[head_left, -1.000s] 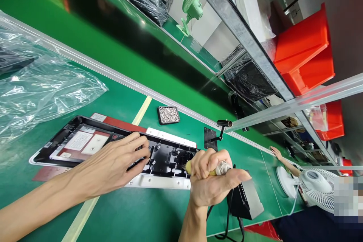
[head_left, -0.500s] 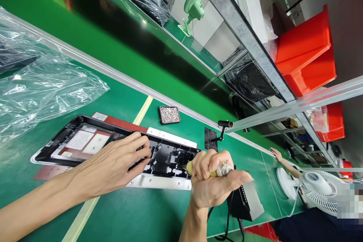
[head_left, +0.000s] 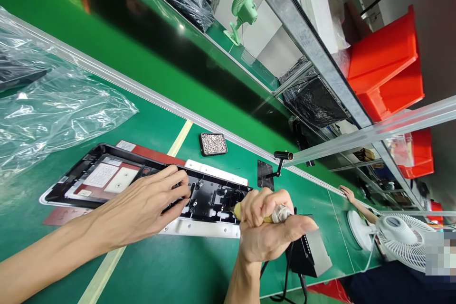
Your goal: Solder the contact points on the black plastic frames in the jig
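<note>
A long black plastic housing lies on the green bench, with ribs and small posts inside it. Over its middle, my left hand rests with bent fingers and thumb pressed on the inside of the housing. Any small piece under those fingertips is hidden. My right hand is wrapped around a yellow-handled screwdriver, thumb stretched along its whitish end. The tool points into the housing's right part, and I cannot make out its tip. White strips and a reddish-brown plate show under the housing.
A small black tray of tiny silver parts stands behind the housing. Clear plastic bags lie at left. To the right are a black box with cables, a black holder, a white fan and another person's hand.
</note>
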A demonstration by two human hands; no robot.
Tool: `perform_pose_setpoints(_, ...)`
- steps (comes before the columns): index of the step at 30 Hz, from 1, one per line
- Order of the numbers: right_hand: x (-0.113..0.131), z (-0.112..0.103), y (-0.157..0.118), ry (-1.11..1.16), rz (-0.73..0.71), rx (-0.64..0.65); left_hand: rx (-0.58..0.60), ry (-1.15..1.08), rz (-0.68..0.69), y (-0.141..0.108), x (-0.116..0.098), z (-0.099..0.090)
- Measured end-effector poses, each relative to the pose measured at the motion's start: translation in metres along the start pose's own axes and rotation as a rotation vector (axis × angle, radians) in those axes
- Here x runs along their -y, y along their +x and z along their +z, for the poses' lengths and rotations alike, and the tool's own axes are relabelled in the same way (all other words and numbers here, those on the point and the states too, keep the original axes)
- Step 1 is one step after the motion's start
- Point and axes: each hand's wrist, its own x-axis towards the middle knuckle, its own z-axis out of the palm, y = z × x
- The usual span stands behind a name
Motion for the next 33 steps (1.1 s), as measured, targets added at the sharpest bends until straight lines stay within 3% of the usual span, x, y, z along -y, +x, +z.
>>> perform_pose_setpoints(14,0.0017,0.0013,-0.0008,0.03,0.035,0.004,-0.019,0.01,-0.002,-0.0038,0.0018,0.0036)
perform_pose_setpoints(27,0.0017,-0.0064,0.0005,-0.002,-0.027,0.063,-0.033,0.009,0.01,-0.0026,-0.0003,0.0016)
perform_pose_setpoints(33,0.0011,-0.0047,-0.0018,-0.046,-0.074,0.009,-0.035,-0.007,-0.002,-0.003,0.0006,0.0033)
